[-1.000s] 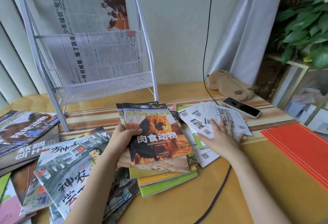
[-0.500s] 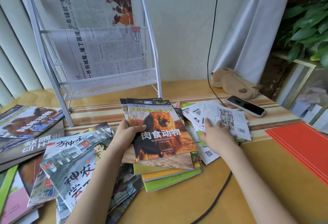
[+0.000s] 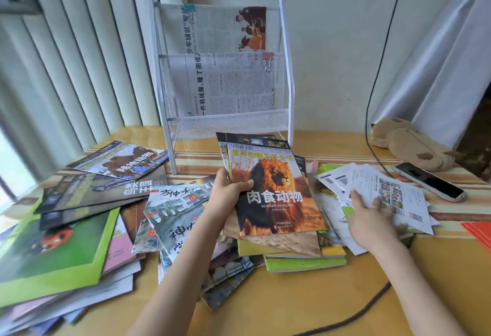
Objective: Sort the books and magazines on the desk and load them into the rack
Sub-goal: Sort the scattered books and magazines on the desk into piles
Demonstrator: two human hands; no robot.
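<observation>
My left hand (image 3: 228, 194) grips the left edge of a lion-cover book (image 3: 276, 192), with a few thin books held under it, just above a stack of green and yellow books (image 3: 303, 261). My right hand (image 3: 372, 218) lies flat, fingers spread, on loose white sheets with QR codes (image 3: 398, 197) to the right of the stack. The white wire rack (image 3: 288, 91) stands behind, with newspapers (image 3: 225, 83) in its upper two pockets. More magazines (image 3: 175, 210) lie spread across the left of the desk.
A green ladybird book (image 3: 58, 253) tops a pile at the near left. A phone (image 3: 427, 181) and a brown plush toy (image 3: 409, 144) lie at the right, with a red folder (image 3: 478, 232) at the right edge. A dark cable (image 3: 353, 311) crosses the desk front.
The view has swung left, bringing more of the left piles into sight. My left hand has raised the lion book slightly; my right hand has shifted a little on the white sheets.
</observation>
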